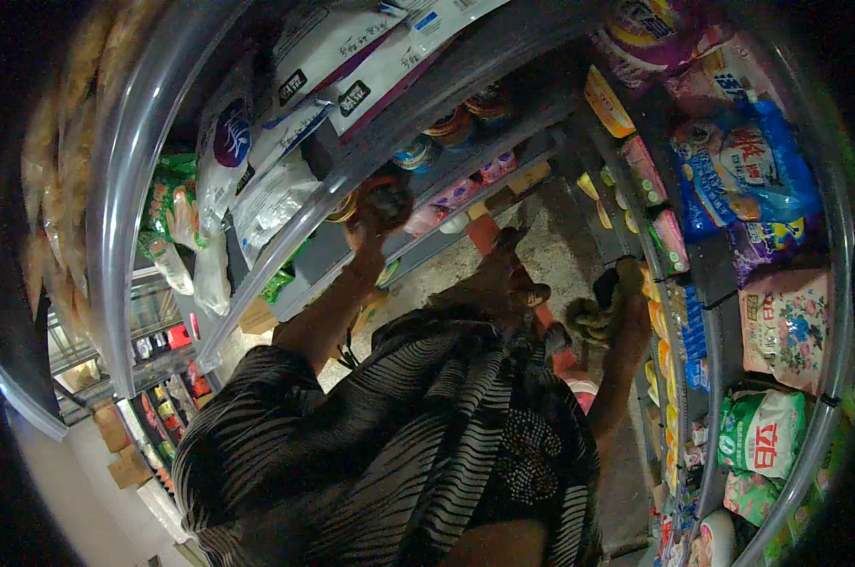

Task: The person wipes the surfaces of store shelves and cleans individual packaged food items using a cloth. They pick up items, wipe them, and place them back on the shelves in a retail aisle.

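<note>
My left hand (372,216) reaches into a lower shelf on the left, among a row of round containers (415,152). It is at a dark round thing, but shadow hides whether the fingers close on it. My right hand (629,280) hangs near the right-hand shelf, holding what looks like a crumpled brownish cloth (589,319), dim and blurred. Below the left hand's row, pink packages (459,191) stand along the bottom shelf.
Shelves with clear rounded edge strips (286,259) curve close on both sides. White bags (342,64) lie upper left. Blue packs (750,166) and detergent bags (764,432) fill the right shelf. Cardboard boxes (126,468) stand at lower left. Speckled floor (548,234) shows between the shelves.
</note>
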